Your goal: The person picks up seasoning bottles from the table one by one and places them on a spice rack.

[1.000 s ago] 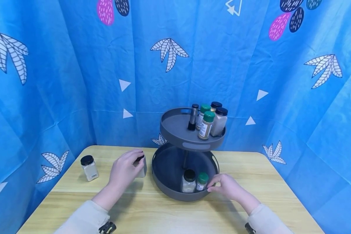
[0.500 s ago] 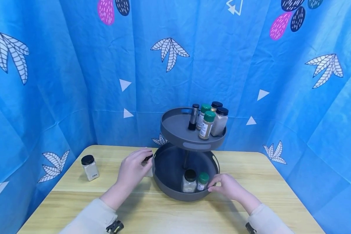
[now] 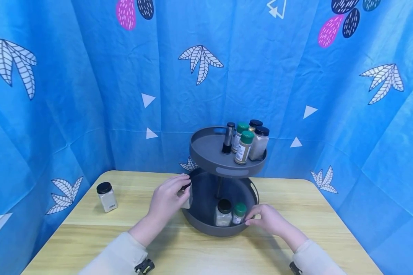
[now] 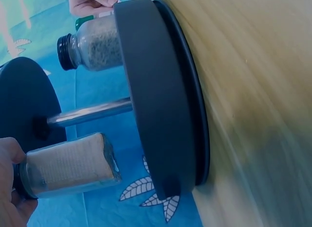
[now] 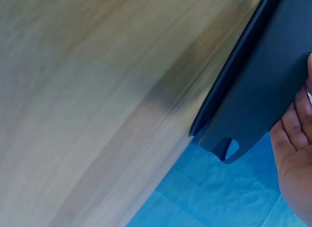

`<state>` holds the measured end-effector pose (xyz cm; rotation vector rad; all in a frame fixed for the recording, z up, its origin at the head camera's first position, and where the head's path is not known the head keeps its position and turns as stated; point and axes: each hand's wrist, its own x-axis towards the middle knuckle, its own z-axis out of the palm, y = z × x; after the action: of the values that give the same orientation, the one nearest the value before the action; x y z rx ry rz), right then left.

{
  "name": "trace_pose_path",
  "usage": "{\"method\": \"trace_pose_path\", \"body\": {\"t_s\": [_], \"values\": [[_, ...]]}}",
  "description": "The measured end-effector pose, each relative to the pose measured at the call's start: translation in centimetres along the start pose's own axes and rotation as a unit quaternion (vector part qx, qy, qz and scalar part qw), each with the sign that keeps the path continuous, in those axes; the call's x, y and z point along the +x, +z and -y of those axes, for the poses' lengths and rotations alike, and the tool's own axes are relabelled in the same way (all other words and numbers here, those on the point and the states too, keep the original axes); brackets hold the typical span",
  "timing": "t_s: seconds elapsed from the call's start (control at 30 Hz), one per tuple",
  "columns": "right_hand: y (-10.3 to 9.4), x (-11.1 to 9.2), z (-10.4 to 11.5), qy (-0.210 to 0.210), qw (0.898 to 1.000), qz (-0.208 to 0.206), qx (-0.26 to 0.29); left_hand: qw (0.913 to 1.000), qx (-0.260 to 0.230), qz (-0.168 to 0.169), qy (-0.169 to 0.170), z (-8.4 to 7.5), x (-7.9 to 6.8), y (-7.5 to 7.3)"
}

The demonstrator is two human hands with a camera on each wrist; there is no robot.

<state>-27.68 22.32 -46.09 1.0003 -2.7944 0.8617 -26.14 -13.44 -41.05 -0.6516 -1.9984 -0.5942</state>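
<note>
My left hand [image 3: 168, 198] grips a clear spice jar [image 4: 68, 167] by its black lid, fingers and thumb around the top. Pale contents fill this jar, which hangs over the left rim of the lower tray [image 3: 206, 229] of a grey two-tier rack. In that tray, near the front, stand a black-lidded jar [image 3: 223, 218] and a smaller green-lidded jar [image 3: 239, 214]. At the tray's right side, my right hand [image 3: 266, 218] holds the rim, close beside the green lid. Its fingers [image 5: 287, 136] lie along the outer wall in the right wrist view.
The upper tray [image 3: 206, 149] overhangs the lower one and bears several jars at its right, plus a slim grey-and-black cylinder [image 3: 228, 137]. Another black-lidded jar [image 3: 107, 199] stands at the table's left. A blue curtain [image 3: 199, 103] closes off the back and sides.
My left hand has carried the jar to the right, from beside the rack to over the lower tray's left rim. The right hand has stayed at the rim.
</note>
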Motion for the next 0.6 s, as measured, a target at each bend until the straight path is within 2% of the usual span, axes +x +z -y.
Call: {"method": "trace_pose_path", "body": {"t_s": [0.17,0.37,0.6], "values": [[0.0,-0.1,0.0,-0.004,1.0,0.0,0.001,0.9998,-0.007,0.009,0.015,-0.5,0.0,0.5],[0.2,0.0,-0.2,-0.009,1.0,0.0,0.005,0.9995,-0.014,0.026,0.012,-0.9,0.0,0.8],[0.3,0.1,-0.7,-0.012,1.0,-0.002,-0.002,0.9992,-0.022,0.023,0.027,-1.1,-0.2,1.6]]}}
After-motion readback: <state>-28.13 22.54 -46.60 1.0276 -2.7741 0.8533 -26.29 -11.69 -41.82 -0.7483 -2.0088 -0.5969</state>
